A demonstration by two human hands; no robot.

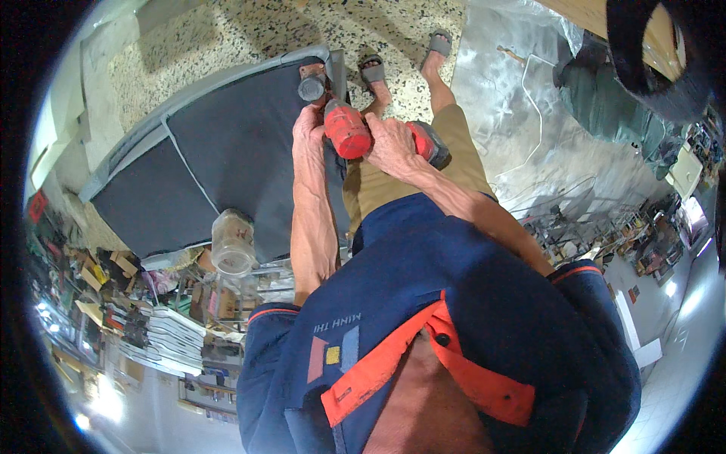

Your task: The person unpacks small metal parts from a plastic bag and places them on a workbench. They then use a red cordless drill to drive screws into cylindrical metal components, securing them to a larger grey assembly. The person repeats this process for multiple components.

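Observation:
My right hand (393, 145) is wrapped around a red and black cordless drill (347, 130). The drill's dark battery end shows behind the wrist, and its nose points toward the corner of a dark upholstered furniture piece (219, 144) with a grey border. At that corner stands a short leg (311, 85) with a round grey end. My left hand (308, 127) is closed beside the drill's nose, close to the leg. Whatever its fingers grip is hidden, and the drill's tip cannot be made out.
A clear plastic jar (233, 244) rests at the near edge of the upholstered piece. Piled goods and boards (170, 340) crowd the lower left. On the right lie a pale sheet (499, 98) with a thin white cord and a dark green bundle (609, 98). Speckled flooring (249, 30) lies ahead.

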